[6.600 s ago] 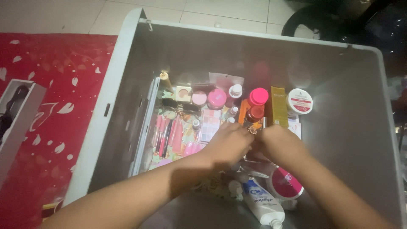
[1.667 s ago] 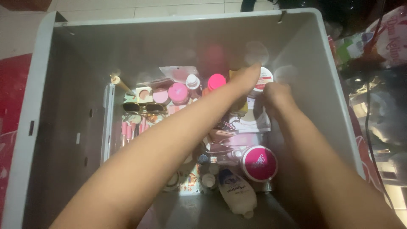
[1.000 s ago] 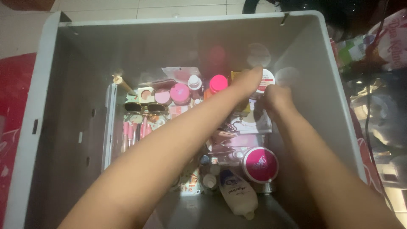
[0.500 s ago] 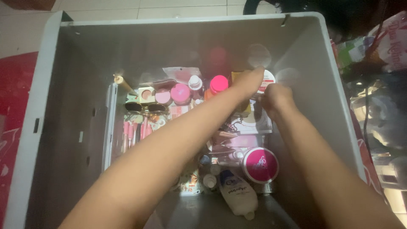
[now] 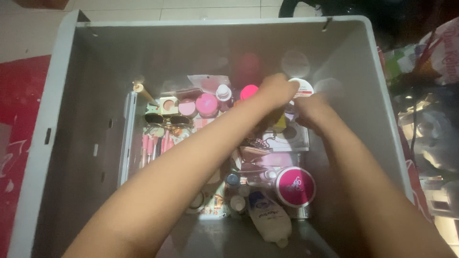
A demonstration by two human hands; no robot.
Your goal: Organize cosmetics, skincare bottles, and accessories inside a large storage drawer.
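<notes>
Both hands meet deep in the grey bin: left hand touches the white-lidded jar, right hand curled beside it (each grip's hold can't be told).

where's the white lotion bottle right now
In the head view the white lotion bottle lies at the near end of the grey bin, beside the round pink-lidded jar.

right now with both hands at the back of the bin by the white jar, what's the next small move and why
Probably a short lift of the white jar, straight up. The left hand and right hand meet right beside it at the far end of the grey bin. A pink-capped bottle and a yellow box crowd close, so sliding sideways could knock them. Whether either hand grips anything is hidden.
</notes>
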